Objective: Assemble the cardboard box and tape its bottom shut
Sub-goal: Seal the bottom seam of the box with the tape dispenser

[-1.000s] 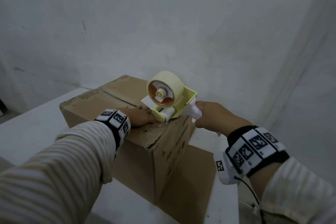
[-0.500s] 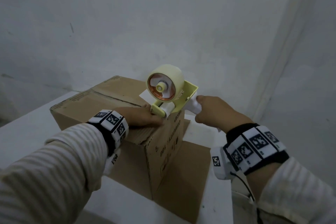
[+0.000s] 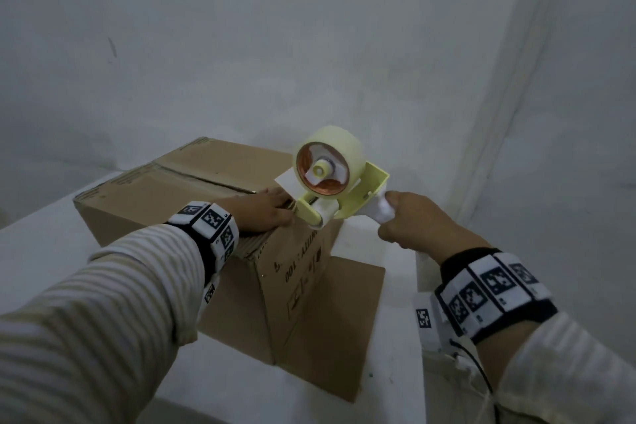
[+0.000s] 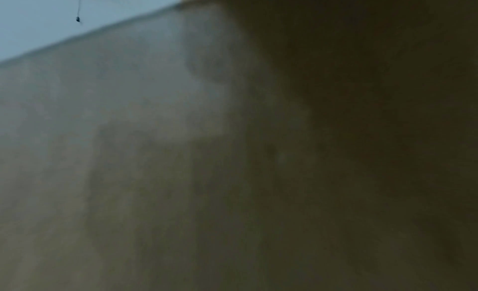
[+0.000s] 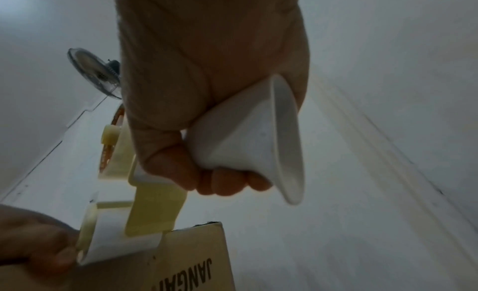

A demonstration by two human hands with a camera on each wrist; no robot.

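Here the right hand (image 3: pixel 413 227) is clenched round the white handle of the tape gun (image 3: pixel 330 189), whose roller sits on the box (image 3: pixel 192 182) at its near edge; the left hand (image 3: pixel 265 213) presses flat beside the seam (fingers straight). Pulling unevenly could wrinkle the tape or drift it off the seam.

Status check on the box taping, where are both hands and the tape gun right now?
Left hand flat on the cardboard box top by the seam. Right hand grips the tape dispenser handle, roller at the box's near edge. Nothing in the way.
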